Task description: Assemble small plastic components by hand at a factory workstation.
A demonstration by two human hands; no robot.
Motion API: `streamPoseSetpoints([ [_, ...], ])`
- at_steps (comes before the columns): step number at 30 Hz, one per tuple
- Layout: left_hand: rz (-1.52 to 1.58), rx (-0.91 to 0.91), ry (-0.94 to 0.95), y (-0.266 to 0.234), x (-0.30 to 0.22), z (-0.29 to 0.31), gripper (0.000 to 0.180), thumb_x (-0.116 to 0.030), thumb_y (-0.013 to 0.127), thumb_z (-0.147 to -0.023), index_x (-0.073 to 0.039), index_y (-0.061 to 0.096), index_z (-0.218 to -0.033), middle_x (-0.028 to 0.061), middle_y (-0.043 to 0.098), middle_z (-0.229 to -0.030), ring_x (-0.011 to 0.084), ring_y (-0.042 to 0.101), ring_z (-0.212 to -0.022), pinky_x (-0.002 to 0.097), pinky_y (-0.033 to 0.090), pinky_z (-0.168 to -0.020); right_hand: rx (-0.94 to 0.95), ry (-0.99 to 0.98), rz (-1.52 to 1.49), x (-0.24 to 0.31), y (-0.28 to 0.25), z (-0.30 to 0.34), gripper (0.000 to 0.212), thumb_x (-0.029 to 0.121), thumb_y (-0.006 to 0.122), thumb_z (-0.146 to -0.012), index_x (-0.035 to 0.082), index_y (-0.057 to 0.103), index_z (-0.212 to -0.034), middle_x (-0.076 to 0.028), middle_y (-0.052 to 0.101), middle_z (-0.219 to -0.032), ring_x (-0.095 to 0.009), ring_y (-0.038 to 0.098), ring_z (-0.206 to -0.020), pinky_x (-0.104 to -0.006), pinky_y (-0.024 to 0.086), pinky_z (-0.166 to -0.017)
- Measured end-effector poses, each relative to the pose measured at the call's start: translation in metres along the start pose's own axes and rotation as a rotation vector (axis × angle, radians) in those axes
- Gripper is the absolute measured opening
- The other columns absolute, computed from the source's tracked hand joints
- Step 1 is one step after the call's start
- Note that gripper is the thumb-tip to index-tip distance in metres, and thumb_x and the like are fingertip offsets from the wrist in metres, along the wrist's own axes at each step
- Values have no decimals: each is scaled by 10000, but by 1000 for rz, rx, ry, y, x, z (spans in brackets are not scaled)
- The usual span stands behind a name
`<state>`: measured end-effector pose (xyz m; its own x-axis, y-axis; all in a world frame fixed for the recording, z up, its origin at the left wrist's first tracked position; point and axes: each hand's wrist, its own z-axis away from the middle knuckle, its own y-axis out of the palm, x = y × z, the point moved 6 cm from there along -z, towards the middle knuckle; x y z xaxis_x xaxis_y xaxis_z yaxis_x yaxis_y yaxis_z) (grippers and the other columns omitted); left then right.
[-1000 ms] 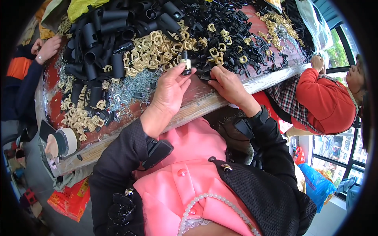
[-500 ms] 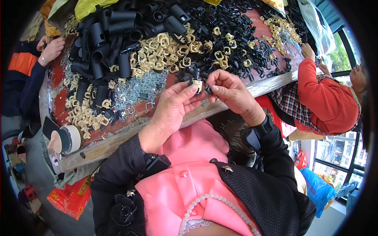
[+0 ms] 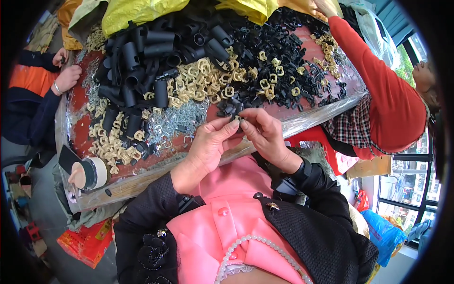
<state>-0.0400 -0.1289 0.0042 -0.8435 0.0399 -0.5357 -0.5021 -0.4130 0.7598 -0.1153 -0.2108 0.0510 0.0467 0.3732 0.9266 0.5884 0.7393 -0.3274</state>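
Observation:
My left hand [image 3: 205, 149] and my right hand [image 3: 268, 142] meet at the near edge of the table, fingertips together. Pinched between them is a small black plastic part [image 3: 238, 118], largely covered by the fingers. Just beyond the fingertips lies a little cluster of black plastic pieces [image 3: 229, 105]. Beige, roughly square plastic rings [image 3: 196, 80] are heaped farther off. To the left of my hands spreads a pile of thin silvery metal pieces [image 3: 171, 122].
Large black tubes [image 3: 151, 49] and many small black parts [image 3: 269, 52] cover the far table. A round container [image 3: 97, 173] stands at the near left corner. One person's hands [image 3: 68, 78] are at the left; on the right a person's red sleeve [image 3: 362, 52] stretches across.
My right hand has closed in on the left, bringing the separate black piece against the black-and-beige part. The person in red has reached toward the far side. The view has shifted slightly.

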Motion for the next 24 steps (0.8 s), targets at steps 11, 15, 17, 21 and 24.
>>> streamPoseSetpoints([
  [11,-49,55,-65,-7,-17,5,209,-192,489,-845,-3,543,-918,67,581,-823,137,570,-723,245,495,-655,-39,-542,429,29,7,-17,167,76,635,-670,43,569,-820,-72,484,-632,-236,489,-556,-318,402,-484],
  [15,-106,51,16,-21,-35,3,219,-198,488,-843,3,539,-912,76,580,-802,140,568,-698,243,496,-633,-75,-491,356,22,2,-53,126,47,624,-683,24,572,-796,-85,497,-631,-219,506,-544,-283,402,-481],
  [17,-127,43,56,-27,-41,3,221,-199,488,-843,5,539,-912,79,580,-797,138,568,-683,239,495,-619,-251,-448,501,12,-10,-88,103,58,602,-694,24,574,-788,-99,523,-660,-234,529,-564,-302,414,-495],
  [21,-164,12,97,-33,-44,-4,218,-230,514,-832,-16,544,-858,62,576,-759,119,563,-650,214,493,-592,-258,-365,570,-20,-15,-141,184,135,604,-683,46,556,-837,-94,543,-713,-277,531,-685,-351,415,-588],
  [24,-124,-11,93,-36,-44,-3,224,-200,497,-839,4,526,-925,101,584,-806,154,578,-685,238,499,-617,-120,-311,836,-34,8,-155,297,193,611,-666,44,540,-912,-106,547,-793,-289,524,-764,-380,402,-656],
])
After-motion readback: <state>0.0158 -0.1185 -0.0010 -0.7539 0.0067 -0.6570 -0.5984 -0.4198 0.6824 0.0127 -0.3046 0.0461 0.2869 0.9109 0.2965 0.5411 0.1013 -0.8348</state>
